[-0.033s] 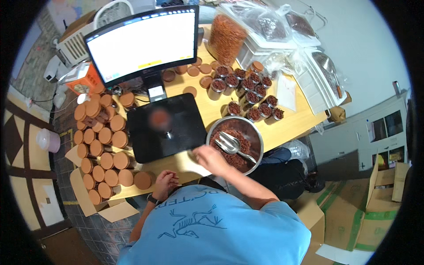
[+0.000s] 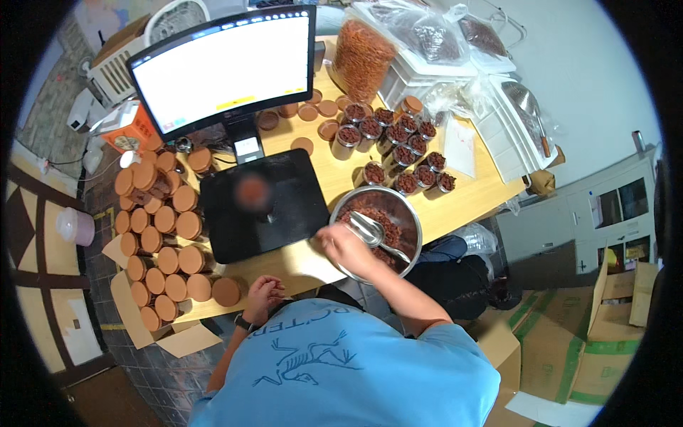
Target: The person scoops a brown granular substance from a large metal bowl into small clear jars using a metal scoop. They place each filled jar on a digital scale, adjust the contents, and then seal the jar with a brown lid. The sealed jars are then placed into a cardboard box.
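Note:
My right hand (image 2: 344,246) is over the left rim of a steel bowl (image 2: 418,220), its fingers bent together; whatever they hold, if anything, is hidden. In the bowl a metal scoop (image 2: 368,231) rests on dark reddish-brown bits (image 2: 393,229). My left hand (image 2: 263,294) is at the table's front edge, fingers curled in, with nothing visible in them. Between the hands and the monitor lies a black mat-like panel (image 2: 302,206) with a blurred reddish patch on it. Behind the bowl stand several uncapped clear jars (image 2: 344,148) filled with the same bits.
Capped jars (image 2: 188,224) crowd the table's left side. A monitor (image 2: 224,71) stands at the back, with loose brown lids (image 2: 307,112) beside it. Farther right are a large bag of orange-brown pieces (image 2: 361,62) and white crates (image 2: 427,75). Cardboard boxes (image 2: 548,341) stand at lower right.
My right hand has shifted slightly right, closer over the bowl's rim. The whole view has moved a little; my left hand stays at the table edge.

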Available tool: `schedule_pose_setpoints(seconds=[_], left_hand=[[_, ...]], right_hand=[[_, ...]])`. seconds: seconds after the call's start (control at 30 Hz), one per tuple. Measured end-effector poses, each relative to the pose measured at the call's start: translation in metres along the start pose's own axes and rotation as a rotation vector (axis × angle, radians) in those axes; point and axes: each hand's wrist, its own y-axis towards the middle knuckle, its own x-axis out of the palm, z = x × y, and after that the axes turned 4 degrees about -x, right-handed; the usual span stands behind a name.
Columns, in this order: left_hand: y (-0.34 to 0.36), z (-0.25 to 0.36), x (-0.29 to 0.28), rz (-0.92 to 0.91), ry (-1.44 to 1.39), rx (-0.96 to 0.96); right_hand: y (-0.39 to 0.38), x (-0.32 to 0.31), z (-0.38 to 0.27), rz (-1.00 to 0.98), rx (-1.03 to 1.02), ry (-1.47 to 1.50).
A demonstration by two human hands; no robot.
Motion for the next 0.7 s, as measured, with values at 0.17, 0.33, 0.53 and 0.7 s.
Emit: schedule_pose_setpoints(seconds=[0.17, 0.33, 0.53, 0.7], left_hand=[[0.012, -0.007, 0.019, 0.06, -0.015, -0.07], [0.026, -0.019, 0.042, 0.117, -0.067, -0.142], [0.034, -0.03, 0.062, 0.21, -0.138, -0.178], [0.028, -0.034, 0.066, 0.266, -0.158, -0.15]], right_hand=[[0.06, -0.122, 0.126, 0.249, 0.337, -0.227], [0.121, -0.144, 0.306, -0.175, 0.581, -0.51], [0.157, -0.06, 0.411, -0.752, 0.677, -0.653], [0.137, -0.032, 0.466, -0.739, 0.736, -0.599]])
